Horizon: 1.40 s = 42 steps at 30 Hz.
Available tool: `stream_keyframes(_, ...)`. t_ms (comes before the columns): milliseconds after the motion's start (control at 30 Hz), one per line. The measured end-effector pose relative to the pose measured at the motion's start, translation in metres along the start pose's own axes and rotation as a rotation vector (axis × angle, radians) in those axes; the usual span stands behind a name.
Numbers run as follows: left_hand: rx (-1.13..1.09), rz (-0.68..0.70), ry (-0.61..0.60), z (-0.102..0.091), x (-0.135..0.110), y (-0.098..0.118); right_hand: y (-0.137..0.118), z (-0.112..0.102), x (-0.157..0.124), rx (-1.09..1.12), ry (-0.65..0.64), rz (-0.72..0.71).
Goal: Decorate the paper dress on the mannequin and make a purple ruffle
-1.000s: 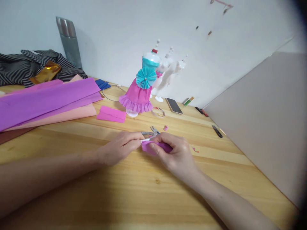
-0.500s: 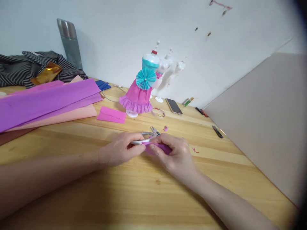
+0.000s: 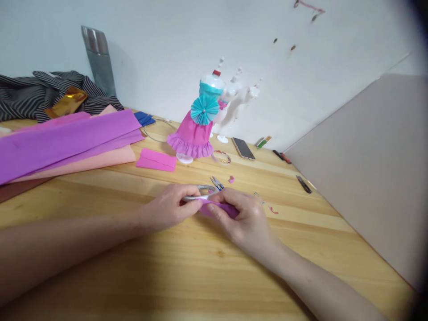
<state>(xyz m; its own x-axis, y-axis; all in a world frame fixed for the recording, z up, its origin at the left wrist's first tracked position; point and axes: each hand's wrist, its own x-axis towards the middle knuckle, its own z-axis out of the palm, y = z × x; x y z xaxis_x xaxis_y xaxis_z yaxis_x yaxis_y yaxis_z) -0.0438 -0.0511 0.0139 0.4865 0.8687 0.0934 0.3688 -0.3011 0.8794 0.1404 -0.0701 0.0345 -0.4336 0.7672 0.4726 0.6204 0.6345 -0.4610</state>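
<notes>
My left hand [image 3: 172, 204] is closed, its thumb and fingers pinching the near rim of a white ring, which looks like a roll of tape [image 3: 203, 196]. Along the ring's near side lies a strip of purple crepe paper [image 3: 206, 208]; its left end reaches my left thumb. My right hand [image 3: 245, 216] is closed on the paper, thumb in front and fingers behind, and its fingertips meet the ring's right side. Part of the strip is hidden in my right palm. Just beyond the ring lie small thread snips [image 3: 217, 183], tips pointing away.
A small dress form [image 3: 197, 127] in a pink skirt with a turquoise rosette stands beyond my hands, with other white forms behind. Folded crepe paper [image 3: 70, 138] lies at left, a pink piece [image 3: 156, 160] nearer. A phone [image 3: 243, 149] and a cutter [image 3: 303, 183] lie at right.
My right thumb and fingers have shifted very slightly along the purple paper. Both hands keep their hold. The whole view has moved a little.
</notes>
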Motion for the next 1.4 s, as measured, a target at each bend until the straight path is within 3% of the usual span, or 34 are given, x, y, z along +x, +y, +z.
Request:
stream_keyframes(400, -0.085, 0.018, -0.019, 0.0001, 0.0016, -0.0063, 0.0005, 0.0006, -0.0007, 0.013, 0.004, 0.012)
stream_keyframes(700, 0.098, 0.143, 0.183, 0.0021, -0.0007, -0.0019, -0.0019, 0.0020, -0.0028, -0.033, 0.063, -0.104)
stream_keyframes(1033, 0.266, 0.297, 0.214, 0.0047, -0.0010, -0.0040, -0.0030, 0.0049, -0.0027, 0.101, -0.032, -0.015)
stream_keyframes(1400, 0.257, 0.357, 0.192, 0.0062, -0.0023, -0.0071, -0.0001, 0.0078, -0.0037, 0.169, 0.034, 0.093)
